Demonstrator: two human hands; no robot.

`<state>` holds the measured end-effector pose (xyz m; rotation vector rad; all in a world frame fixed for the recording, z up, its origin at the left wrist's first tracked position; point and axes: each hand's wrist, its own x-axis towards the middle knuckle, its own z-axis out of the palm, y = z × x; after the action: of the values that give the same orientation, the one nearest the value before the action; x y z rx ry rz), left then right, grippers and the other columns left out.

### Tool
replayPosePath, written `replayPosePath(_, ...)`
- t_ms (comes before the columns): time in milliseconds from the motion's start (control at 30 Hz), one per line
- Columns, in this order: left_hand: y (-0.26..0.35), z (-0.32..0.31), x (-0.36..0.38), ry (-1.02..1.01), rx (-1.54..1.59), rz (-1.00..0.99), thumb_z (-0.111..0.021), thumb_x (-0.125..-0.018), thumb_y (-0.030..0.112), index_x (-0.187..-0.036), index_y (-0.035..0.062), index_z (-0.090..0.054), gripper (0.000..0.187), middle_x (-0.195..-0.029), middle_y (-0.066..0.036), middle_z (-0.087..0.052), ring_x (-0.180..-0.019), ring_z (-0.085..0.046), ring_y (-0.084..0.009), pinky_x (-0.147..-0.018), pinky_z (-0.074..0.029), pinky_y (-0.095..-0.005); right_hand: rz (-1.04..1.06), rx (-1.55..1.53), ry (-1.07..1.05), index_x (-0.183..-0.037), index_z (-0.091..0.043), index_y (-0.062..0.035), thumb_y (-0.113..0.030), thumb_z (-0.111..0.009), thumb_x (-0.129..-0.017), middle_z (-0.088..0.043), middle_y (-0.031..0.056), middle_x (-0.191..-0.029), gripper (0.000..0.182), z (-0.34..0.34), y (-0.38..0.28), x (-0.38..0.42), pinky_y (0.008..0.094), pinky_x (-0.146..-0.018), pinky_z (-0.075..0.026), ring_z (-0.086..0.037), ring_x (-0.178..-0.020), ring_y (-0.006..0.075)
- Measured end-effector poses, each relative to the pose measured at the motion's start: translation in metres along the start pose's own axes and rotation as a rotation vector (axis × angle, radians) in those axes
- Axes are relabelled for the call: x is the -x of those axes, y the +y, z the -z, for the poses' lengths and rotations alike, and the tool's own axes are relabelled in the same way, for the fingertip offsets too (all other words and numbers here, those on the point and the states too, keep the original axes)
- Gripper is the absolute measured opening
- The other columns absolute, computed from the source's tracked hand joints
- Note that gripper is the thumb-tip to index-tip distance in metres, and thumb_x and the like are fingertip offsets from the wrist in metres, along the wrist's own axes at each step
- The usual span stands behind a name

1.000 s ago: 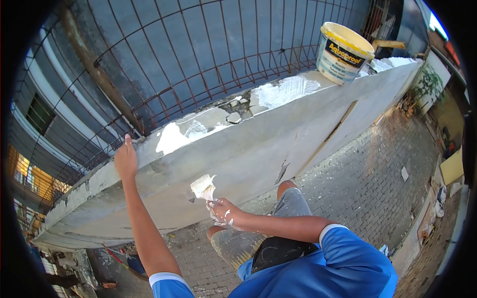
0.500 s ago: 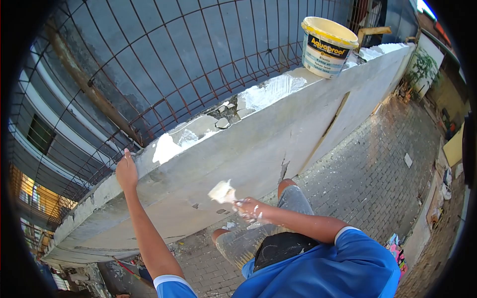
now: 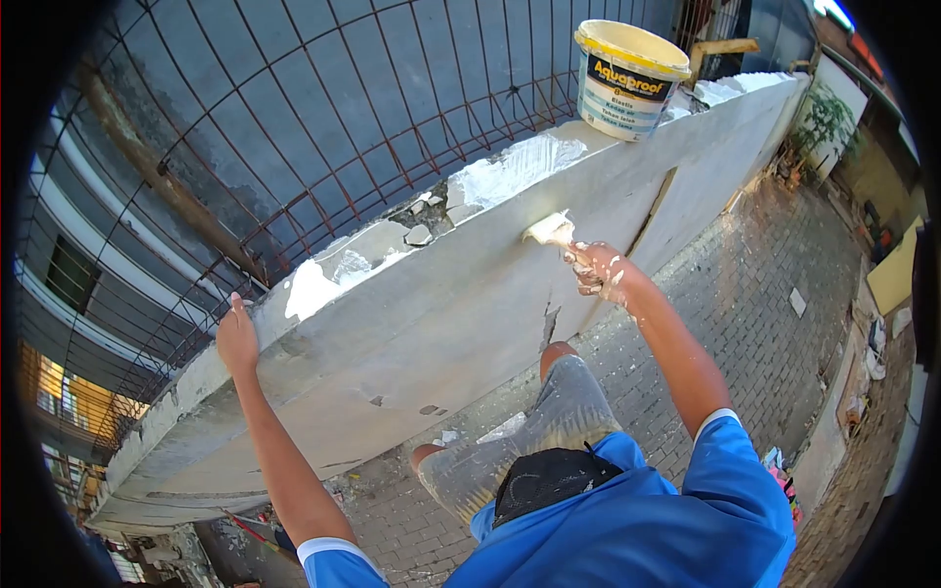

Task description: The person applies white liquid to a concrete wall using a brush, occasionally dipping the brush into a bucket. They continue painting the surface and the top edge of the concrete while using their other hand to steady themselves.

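Note:
My right hand (image 3: 600, 269) is closed round the handle of a paintbrush (image 3: 555, 229), its bristles thick with white coating. The brush is in front of the grey wall's face (image 3: 431, 284), just below the top edge. White smears cover my right fingers and wrist. My left hand (image 3: 237, 338) rests at the wall's top edge on the left, a finger stretched out by the wire mesh. White coating (image 3: 312, 291) lies on the wall top near that hand, and a larger brushed patch (image 3: 520, 169) lies farther right. On the wall top stands an Aquaproof bucket (image 3: 627, 83).
Rusty wire mesh (image 3: 392, 88) rises behind the wall. Broken rubble (image 3: 420, 233) sits in a gap along its top. Brick paving (image 3: 725, 284) runs beside the wall, with a plant (image 3: 828, 122) at the far end. My knees are close to the wall.
My right hand has swung up and to the right with the paintbrush, from low over my lap towards the wall's top edge. My left hand has stayed at the wall; the view has shifted slightly.

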<state>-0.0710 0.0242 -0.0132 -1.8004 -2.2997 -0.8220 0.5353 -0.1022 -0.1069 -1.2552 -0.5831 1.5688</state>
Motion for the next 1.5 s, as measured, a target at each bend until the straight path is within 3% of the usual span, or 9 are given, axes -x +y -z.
replayPosePath(267, -0.009, -0.008, -0.004, 0.030, 0.021, -0.033, -0.030, -0.105, 0.058, -0.095, -0.0016, -0.071, 0.074, -0.098, -0.028, -0.069, -0.096, -0.062, -0.0477, -0.083, -0.046, -0.0546, -0.089, 0.058, 0.116, -0.093, -0.058, -0.0076, -0.032, -0.050, -0.105, -0.040, -0.0045, -0.058, 0.028, 0.010, 0.041, 0.003, 0.0293, -0.048, -0.031, -0.032, -0.046, 0.0094)
replayPosePath(400, -0.003, -0.002, 0.000, 0.005, -0.014, -0.009, -0.030, -0.105, 0.058, -0.096, -0.0017, -0.072, 0.074, -0.099, -0.028, -0.069, -0.097, -0.062, -0.0476, -0.084, -0.046, -0.0549, -0.032, 0.065, -0.038, -0.094, -0.058, -0.0077, -0.034, -0.052, -0.105, -0.040, -0.0044, -0.058, 0.029, 0.028, 0.000, -0.040, 0.0289, -0.046, -0.029, -0.031, -0.046, 0.0094)
replayPosePath(533, -0.003, -0.004, -0.004, -0.010, -0.006, 0.005, -0.031, -0.105, 0.058, -0.095, -0.0022, -0.072, 0.073, -0.099, -0.028, -0.068, -0.096, -0.062, -0.0479, -0.083, -0.045, -0.0547, -0.059, -0.033, 0.119, -0.095, -0.059, -0.0079, -0.035, -0.054, -0.104, -0.040, -0.0046, -0.057, 0.029, 0.002, -0.020, 0.017, 0.0289, -0.047, -0.029, -0.030, -0.045, 0.0096)
replayPosePath(700, -0.007, -0.006, -0.005, 0.028, 0.006, -0.011, -0.031, -0.105, 0.057, -0.092, -0.0029, -0.070, 0.073, -0.098, -0.028, -0.068, -0.095, -0.061, -0.0484, -0.082, -0.045, -0.0538, -0.229, 0.072, -0.024, -0.094, -0.060, -0.0096, -0.034, -0.055, -0.104, -0.041, -0.0058, -0.057, 0.027, 0.036, 0.048, -0.008, 0.0287, -0.048, -0.030, -0.031, -0.045, 0.0096)
replayPosePath(800, -0.006, -0.009, -0.004, 0.018, 0.006, -0.018, -0.031, -0.105, 0.057, -0.093, -0.0031, -0.070, 0.073, -0.098, -0.028, -0.068, -0.095, -0.061, -0.0484, -0.083, -0.045, -0.0535, -0.092, 0.067, 0.260, -0.091, -0.060, -0.0106, -0.033, -0.055, -0.104, -0.039, -0.0062, -0.055, 0.026, -0.003, 0.015, -0.018, 0.0286, -0.048, -0.030, -0.030, -0.045, 0.0090)
replayPosePath(967, -0.004, -0.005, -0.004, 0.015, 0.004, -0.009, -0.030, -0.105, 0.057, -0.098, -0.0011, -0.072, 0.072, -0.099, -0.027, -0.069, -0.097, -0.061, -0.0476, -0.084, -0.045, -0.0526, -0.061, -0.081, 0.136, -0.089, -0.059, -0.0105, -0.034, -0.051, -0.106, -0.042, -0.0066, -0.057, 0.030, 0.051, -0.009, -0.032, 0.0270, -0.048, -0.033, -0.031, -0.045, 0.0084)
replayPosePath(1267, -0.007, -0.004, -0.006, -0.056, -0.077, 0.027, -0.029, -0.105, 0.057, -0.105, 0.0066, -0.075, 0.069, -0.105, -0.025, -0.070, -0.103, -0.062, -0.0450, -0.088, -0.046, -0.0504, -0.209, 0.143, 0.198, -0.096, -0.060, -0.0099, -0.034, -0.050, -0.106, -0.042, -0.0073, -0.057, 0.028, 0.000, 0.031, -0.017, 0.0280, -0.048, -0.035, -0.033, -0.048, 0.0074)
replayPosePath(1367, -0.007, -0.004, -0.003, -0.030, -0.004, -0.038, -0.028, -0.105, 0.058, -0.106, 0.0059, -0.074, 0.070, -0.105, -0.025, -0.070, -0.103, -0.062, -0.0458, -0.088, -0.046, -0.0509, -0.106, 0.138, -0.121, -0.095, -0.059, -0.0096, -0.034, -0.051, -0.105, -0.040, -0.0079, -0.056, 0.028, 0.014, -0.005, -0.042, 0.0284, -0.048, -0.034, -0.030, -0.045, 0.0067)
replayPosePath(1500, -0.003, -0.003, -0.003, -0.026, -0.027, -0.006, -0.028, -0.105, 0.058, -0.104, 0.0020, -0.073, 0.072, -0.105, -0.027, -0.069, -0.103, -0.061, -0.0476, -0.088, -0.046, -0.0531, 0.037, 0.225, 0.036, -0.093, -0.060, -0.0092, -0.035, -0.054, -0.104, -0.041, -0.0075, -0.055, 0.029, -0.034, -0.077, 0.054, 0.0270, -0.048, -0.034, -0.030, -0.044, 0.0064)
